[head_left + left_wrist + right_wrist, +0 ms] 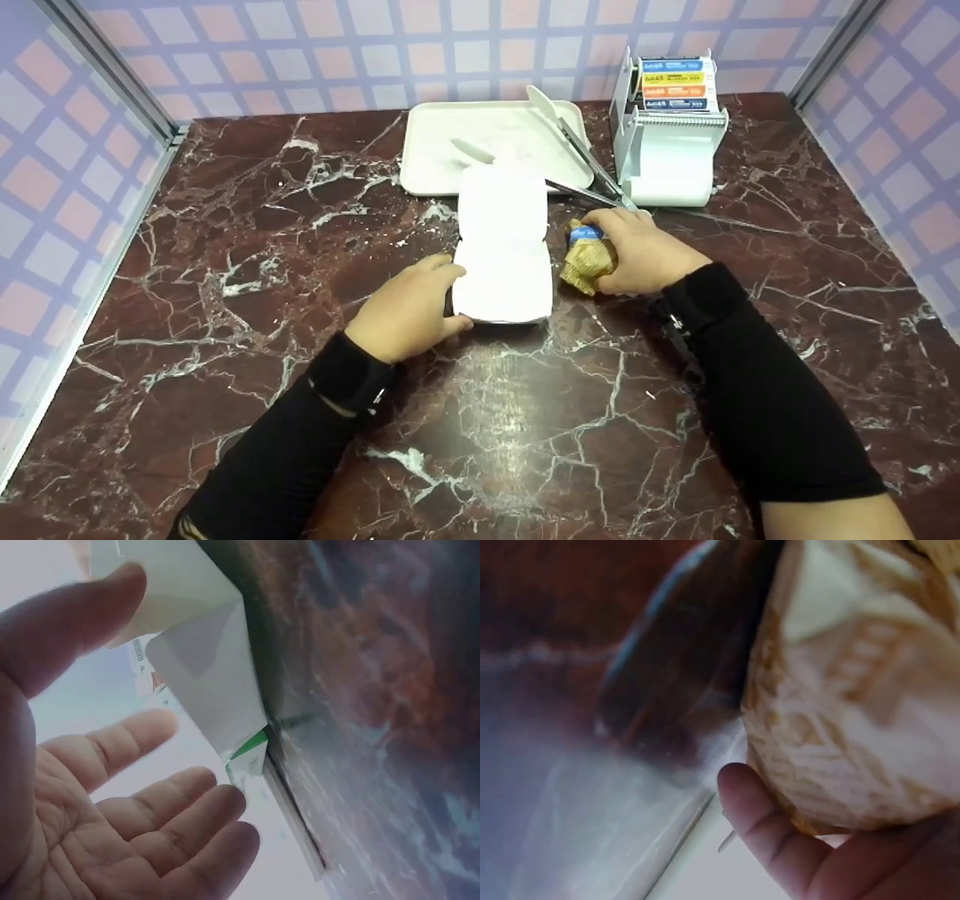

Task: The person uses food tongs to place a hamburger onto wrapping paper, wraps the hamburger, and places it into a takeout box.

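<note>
An open white paper box (502, 281) stands on the marble table with its lid folded back, away from me. At its left side is my left hand (405, 311), fingers along the wall and thumb by the front corner. The left wrist view shows those fingers loosely extended beside the box's white wall (210, 682). To the right of the box, my right hand (649, 251) grips a paper-wrapped bundle (589, 262), brown-printed with a blue label. Close up in the right wrist view, the crinkled wrapper (840, 720) hides what is inside.
Behind the box lies a cream tray (427, 150). A light-bladed spatula or knife (544, 105) leans across its right side, and another pale blade (472, 150) lies over it. At the back right stands a label dispenser (675, 135) with colored rolls. Patterned walls enclose the table.
</note>
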The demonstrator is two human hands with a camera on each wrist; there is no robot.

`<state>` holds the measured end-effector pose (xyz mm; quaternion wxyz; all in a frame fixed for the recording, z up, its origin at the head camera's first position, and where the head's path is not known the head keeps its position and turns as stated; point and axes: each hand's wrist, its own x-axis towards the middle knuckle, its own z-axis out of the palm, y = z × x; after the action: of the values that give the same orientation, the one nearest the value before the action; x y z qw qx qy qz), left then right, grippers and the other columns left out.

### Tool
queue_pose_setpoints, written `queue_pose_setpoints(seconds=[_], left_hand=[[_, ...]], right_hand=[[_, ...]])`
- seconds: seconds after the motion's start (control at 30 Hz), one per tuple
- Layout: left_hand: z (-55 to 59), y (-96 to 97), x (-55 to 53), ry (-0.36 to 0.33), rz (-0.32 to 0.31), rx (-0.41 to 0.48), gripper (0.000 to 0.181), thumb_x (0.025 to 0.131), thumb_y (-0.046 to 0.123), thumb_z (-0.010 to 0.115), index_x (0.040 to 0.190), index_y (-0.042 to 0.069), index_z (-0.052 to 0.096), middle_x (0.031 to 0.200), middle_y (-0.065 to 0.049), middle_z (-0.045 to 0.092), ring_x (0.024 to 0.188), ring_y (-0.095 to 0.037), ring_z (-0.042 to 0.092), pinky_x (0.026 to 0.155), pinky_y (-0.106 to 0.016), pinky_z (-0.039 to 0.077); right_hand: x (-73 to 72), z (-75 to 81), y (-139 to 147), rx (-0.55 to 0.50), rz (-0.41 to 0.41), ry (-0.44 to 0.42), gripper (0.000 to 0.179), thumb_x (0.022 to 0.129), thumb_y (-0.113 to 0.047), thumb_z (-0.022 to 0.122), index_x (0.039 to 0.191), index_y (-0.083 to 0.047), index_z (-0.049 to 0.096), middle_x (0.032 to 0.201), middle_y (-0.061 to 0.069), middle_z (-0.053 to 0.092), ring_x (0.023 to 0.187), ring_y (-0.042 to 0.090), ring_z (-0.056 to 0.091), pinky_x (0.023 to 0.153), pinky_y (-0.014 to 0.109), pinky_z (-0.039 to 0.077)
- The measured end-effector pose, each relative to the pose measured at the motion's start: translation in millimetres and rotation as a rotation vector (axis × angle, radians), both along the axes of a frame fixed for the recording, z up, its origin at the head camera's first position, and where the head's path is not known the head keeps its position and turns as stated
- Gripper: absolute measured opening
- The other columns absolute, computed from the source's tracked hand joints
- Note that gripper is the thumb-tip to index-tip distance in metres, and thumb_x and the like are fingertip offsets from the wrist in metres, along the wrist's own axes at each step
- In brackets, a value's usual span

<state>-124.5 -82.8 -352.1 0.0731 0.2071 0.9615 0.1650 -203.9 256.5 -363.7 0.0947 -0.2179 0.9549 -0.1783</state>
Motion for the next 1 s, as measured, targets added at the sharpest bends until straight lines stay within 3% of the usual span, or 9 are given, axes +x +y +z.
queue_pose_setpoints(seconds=[0.17, 0.43, 0.6, 0.83, 1.0], left_hand=[[-2.4, 0.4, -1.1, 0.006, 0.006, -0.002, 0.068, 0.092, 0.041, 0.081, 0.144, 0.003, 0.06, 0.148, -0.015, 0.06, 0.136, -0.034, 0.06, 0.12, -0.047, 0.047], [-3.8, 2.9, -1.9, 0.009, 0.018, -0.008, 0.067, 0.091, 0.042, 0.081, 0.142, 0.003, 0.062, 0.146, -0.014, 0.061, 0.133, -0.033, 0.062, 0.118, -0.046, 0.049], [-2.6, 5.1, -1.0, 0.028, 0.015, -0.011, 0.064, 0.09, 0.042, 0.082, 0.139, 0.004, 0.065, 0.143, -0.013, 0.063, 0.13, -0.032, 0.063, 0.116, -0.045, 0.05], [-1.9, 7.5, -1.3, 0.01, 0.029, -0.019, 0.065, 0.09, 0.042, 0.082, 0.14, 0.004, 0.064, 0.144, -0.013, 0.062, 0.131, -0.033, 0.062, 0.117, -0.046, 0.049], [-2.7, 8.7, -2.1, 0.017, 0.026, -0.027, 0.065, 0.09, 0.043, 0.082, 0.139, 0.004, 0.065, 0.143, -0.013, 0.063, 0.13, -0.033, 0.063, 0.116, -0.046, 0.05]], right_hand=[[-1.6, 0.1, 0.5, -0.01, -0.014, -0.002, 0.089, 0.07, -0.019, 0.087, 0.149, -0.014, 0.046, 0.148, 0.012, 0.052, 0.124, 0.037, 0.046, 0.11, 0.054, 0.045], [1.0, 7.3, -0.7, -0.058, -0.04, 0.017, 0.087, 0.071, -0.017, 0.086, 0.149, -0.014, 0.046, 0.147, 0.013, 0.051, 0.13, 0.035, 0.044, 0.113, 0.058, 0.045], [7.5, 15.9, -7.1, -0.099, -0.039, 0.09, 0.091, 0.071, -0.017, 0.085, 0.152, -0.011, 0.043, 0.153, 0.015, 0.047, 0.135, 0.036, 0.042, 0.117, 0.06, 0.042], [19.0, 24.8, -30.6, -0.163, -0.006, 0.238, 0.092, 0.067, -0.018, 0.089, 0.148, -0.009, 0.047, 0.15, 0.017, 0.049, 0.136, 0.039, 0.042, 0.12, 0.059, 0.037], [28.2, 25.8, -55.3, -0.17, 0.005, 0.21, 0.095, 0.068, -0.022, 0.092, 0.151, -0.013, 0.046, 0.154, 0.013, 0.047, 0.141, 0.036, 0.038, 0.119, 0.061, 0.039]])
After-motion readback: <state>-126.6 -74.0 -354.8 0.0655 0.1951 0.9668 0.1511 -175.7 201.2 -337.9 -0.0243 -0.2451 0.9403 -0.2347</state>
